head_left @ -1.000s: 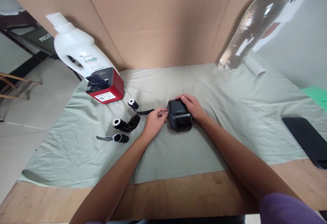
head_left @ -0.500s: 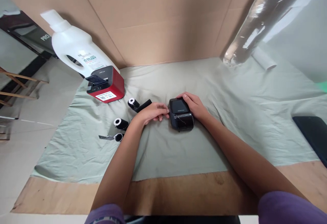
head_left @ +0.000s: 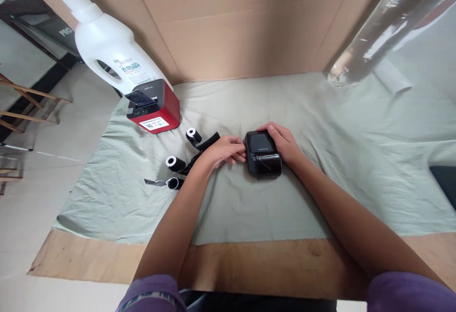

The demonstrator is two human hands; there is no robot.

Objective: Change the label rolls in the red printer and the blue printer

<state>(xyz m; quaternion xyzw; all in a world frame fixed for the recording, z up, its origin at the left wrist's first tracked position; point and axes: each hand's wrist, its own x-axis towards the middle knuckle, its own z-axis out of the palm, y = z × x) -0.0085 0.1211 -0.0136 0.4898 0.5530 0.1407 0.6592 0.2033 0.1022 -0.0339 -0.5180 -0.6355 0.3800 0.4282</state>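
Note:
A small black portable printer (head_left: 266, 165) with a glossy rounded cover lies on the cloth in front of me. My right hand (head_left: 283, 143) is wrapped round its right side and far edge, the thumb on top. At its left side, the bent fingertips of my left hand (head_left: 230, 150) press against the casing, held close together; whether something small is pinched there is hidden. Left of that hand lie black rolls with white cores: one at the back (head_left: 193, 135), one in the middle (head_left: 175, 163) and one nearer me (head_left: 174, 183). Loose black strip (head_left: 210, 142) trails beside my left wrist.
A red and black box-shaped printer (head_left: 156, 108) stands at the back left before a white detergent bottle (head_left: 110, 46). Clear plastic wrapping (head_left: 370, 32) and a white roll (head_left: 394, 77) are at the back right. A dark flat object (head_left: 445, 184) lies at the right edge.
The whole view has shifted, so everything sits a little farther right and higher. Both hands keep nearly the same hold against the portable printer.

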